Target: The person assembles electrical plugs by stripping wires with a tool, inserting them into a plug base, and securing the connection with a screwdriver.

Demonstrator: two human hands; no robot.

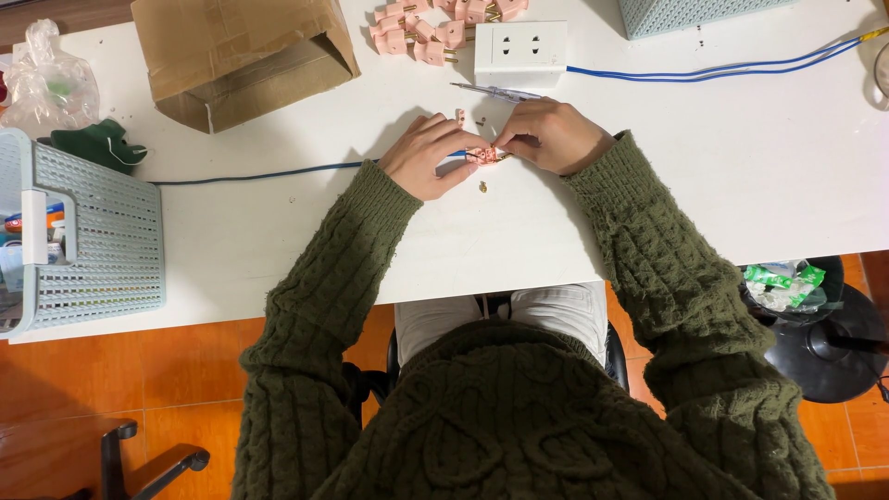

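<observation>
- Both hands meet near the middle of the white worktop (278,250): the left hand (428,156) and right hand (550,135) each close their grip on a small pink plug (485,156), pinched between the fingertips.
- A blue cable (259,175) runs from the plug toward the left edge.
- A small brass screw (483,187) lies just beside the hands, on the near side.
- A screwdriver (495,91) and white socket block (519,52) sit toward the far edge, with loose pink plugs (435,23) beside them.

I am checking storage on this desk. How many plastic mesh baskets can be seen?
2. One pale blue basket sits at the table's left edge, holding items. A second basket is at the top edge, right of the white socket box, mostly cut off. Others may lie outside the view.
</observation>
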